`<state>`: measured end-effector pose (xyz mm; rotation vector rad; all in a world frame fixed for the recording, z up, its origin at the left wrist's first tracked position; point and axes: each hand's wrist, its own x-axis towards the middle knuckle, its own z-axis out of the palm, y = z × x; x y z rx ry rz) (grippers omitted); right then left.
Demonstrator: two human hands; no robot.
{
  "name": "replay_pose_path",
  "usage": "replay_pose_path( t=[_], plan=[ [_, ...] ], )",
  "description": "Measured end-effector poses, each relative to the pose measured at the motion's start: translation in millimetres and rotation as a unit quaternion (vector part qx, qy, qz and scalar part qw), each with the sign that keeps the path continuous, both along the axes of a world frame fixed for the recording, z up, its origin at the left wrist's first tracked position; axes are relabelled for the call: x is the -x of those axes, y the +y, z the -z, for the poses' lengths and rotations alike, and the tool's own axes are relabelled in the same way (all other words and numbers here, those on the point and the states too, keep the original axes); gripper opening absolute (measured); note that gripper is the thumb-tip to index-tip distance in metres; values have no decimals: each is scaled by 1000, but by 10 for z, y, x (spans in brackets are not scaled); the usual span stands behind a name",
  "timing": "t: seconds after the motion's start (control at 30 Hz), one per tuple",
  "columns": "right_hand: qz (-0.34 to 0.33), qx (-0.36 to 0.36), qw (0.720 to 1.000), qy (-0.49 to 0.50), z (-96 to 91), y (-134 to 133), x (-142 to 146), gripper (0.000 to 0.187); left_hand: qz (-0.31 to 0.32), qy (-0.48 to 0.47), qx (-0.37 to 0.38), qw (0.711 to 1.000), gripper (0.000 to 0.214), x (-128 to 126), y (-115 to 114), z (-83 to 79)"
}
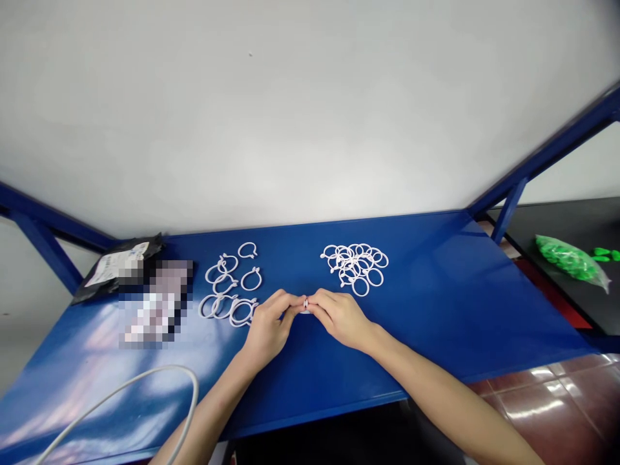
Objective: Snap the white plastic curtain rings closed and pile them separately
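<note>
My left hand (268, 326) and my right hand (339, 314) meet fingertip to fingertip over the blue table (436, 303). Both pinch one small white plastic ring (305, 303) between them; most of it is hidden by the fingers. To the left of my left hand lie several loose white rings (228, 284), spread out and partly overlapping. Just beyond my right hand sits a denser heap of white rings (356, 263).
A black plastic bag with a white label (119, 266) lies at the table's far left, beside a blurred-out patch. A white cable (145, 381) curves across the near left. A green bag (569, 258) rests on a dark surface to the right. A white wall stands behind.
</note>
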<state>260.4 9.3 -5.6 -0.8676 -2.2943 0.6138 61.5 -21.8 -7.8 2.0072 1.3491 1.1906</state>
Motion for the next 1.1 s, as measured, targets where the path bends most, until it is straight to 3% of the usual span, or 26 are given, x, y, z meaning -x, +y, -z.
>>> replay_pose_path(
  t=[0.33,0.47,0.53,0.6,0.7,0.77,0.9,1.1],
  plan=[
    [-11,-14,998,-55,40,1,-48,31,33,20,-86,996,24,-60,-4,88],
    [19,-24,998,-46,43,42,-38,30,27,90,-102,990,18,15,84,41],
    [39,-26,998,-39,25,75,-51,27,-29,153,-109,982,17,95,132,15],
    [68,-33,997,-30,-5,121,-90,25,-125,222,-99,962,22,198,173,13],
    [148,-60,987,-34,-52,208,-187,24,-261,316,-57,910,35,348,214,61],
    [207,-75,974,-57,-74,266,-255,24,-301,365,-28,881,47,414,228,106],
    [254,-81,958,-105,-90,339,-334,22,-285,408,-3,867,53,446,231,151],
    [253,-68,956,-133,-89,323,-330,13,-240,382,9,893,28,414,233,165]
  ],
)
